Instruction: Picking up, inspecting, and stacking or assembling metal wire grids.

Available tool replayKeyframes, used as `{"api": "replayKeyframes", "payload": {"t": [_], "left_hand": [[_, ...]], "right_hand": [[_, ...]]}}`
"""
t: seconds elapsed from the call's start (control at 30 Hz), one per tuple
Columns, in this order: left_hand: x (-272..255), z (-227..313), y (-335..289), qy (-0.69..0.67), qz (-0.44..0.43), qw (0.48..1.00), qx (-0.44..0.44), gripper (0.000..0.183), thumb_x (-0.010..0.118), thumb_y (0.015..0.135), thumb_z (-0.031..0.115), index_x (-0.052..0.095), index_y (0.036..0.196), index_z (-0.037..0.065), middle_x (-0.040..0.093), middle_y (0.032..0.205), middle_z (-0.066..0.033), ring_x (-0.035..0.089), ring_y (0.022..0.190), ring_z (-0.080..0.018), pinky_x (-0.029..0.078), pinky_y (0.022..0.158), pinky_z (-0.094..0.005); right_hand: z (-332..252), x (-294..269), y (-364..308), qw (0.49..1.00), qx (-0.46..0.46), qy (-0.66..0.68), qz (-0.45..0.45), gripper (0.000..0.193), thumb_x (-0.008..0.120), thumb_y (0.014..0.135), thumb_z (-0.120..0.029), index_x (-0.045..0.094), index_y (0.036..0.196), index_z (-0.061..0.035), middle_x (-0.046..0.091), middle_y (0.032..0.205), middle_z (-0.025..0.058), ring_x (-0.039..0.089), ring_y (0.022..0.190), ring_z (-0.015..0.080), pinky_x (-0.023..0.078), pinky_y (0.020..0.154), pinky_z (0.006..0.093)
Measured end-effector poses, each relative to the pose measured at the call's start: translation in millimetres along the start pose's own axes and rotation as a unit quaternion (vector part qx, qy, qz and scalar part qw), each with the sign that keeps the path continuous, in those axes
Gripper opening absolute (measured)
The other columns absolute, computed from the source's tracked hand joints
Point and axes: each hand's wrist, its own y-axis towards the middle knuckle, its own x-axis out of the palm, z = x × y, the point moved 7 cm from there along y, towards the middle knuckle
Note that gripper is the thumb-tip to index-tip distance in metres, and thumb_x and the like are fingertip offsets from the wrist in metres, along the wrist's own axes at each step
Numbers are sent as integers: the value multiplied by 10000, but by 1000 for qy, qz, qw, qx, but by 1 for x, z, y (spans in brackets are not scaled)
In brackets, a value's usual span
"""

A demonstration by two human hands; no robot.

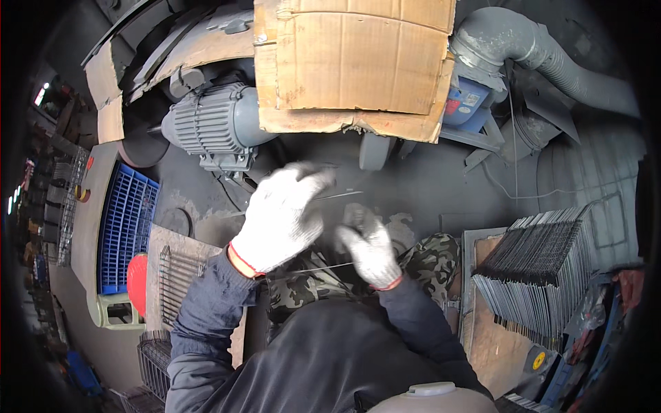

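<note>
My left hand [284,215], in a white knitted glove with a red cuff edge, is raised in the middle of the view. Its fingers are curled and blurred by motion. A thin metal rod [339,195] sticks out past these fingers. Lower and to the right is my right hand [370,249], gloved the same way, its thumb and fingers smeared. Another thin metal rod [318,268] runs across my lap and reaches this hand. Whether the two rods belong to one wire piece cannot be made out. Camouflage trousers [432,265] show beneath the hands.
Ahead hang cardboard sheets [354,62], beside a grey electric motor [210,120]. A tall stack of wire racks [537,268] stands on a board at right. At left are a wire rack [180,279], a red round seat [137,283] and a blue plastic crate [127,227]. A grey duct [551,58] bends at upper right.
</note>
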Motion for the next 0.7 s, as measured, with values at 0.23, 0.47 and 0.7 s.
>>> {"api": "replayKeyframes", "payload": {"t": [0.23, 0.47, 0.7], "left_hand": [[143, -102, -25, -534, 81, 774, -331, 758, 837, 959, 186, 424, 1562, -13, 726, 1209, -143, 715, 1072, -239, 594, 938, -358], [244, -67, 33, -560, -25, 775, -292, 229, 732, 1059, 214, 618, 1121, 24, 683, 892, -42, 647, 659, -114, 593, 615, -305], [259, -64, 33, -650, -23, 682, -334, 205, 726, 1060, 190, 569, 1079, 59, 656, 835, -42, 629, 594, -127, 569, 515, -302]], "right_hand": [[16, -147, -8, 979, 46, -16, 199, 187, 722, 1030, -102, 714, 1204, -34, 723, 941, 32, 681, 740, 136, 566, 641, 290], [4, -227, -19, 958, 120, -65, 253, 232, 761, 1017, -188, 753, 1199, -46, 761, 1016, 32, 701, 816, 130, 575, 684, 299], [-8, -227, 13, 926, 201, -92, 306, 271, 761, 1022, -184, 754, 1212, 9, 796, 1101, 80, 749, 930, 177, 597, 803, 311]]}}
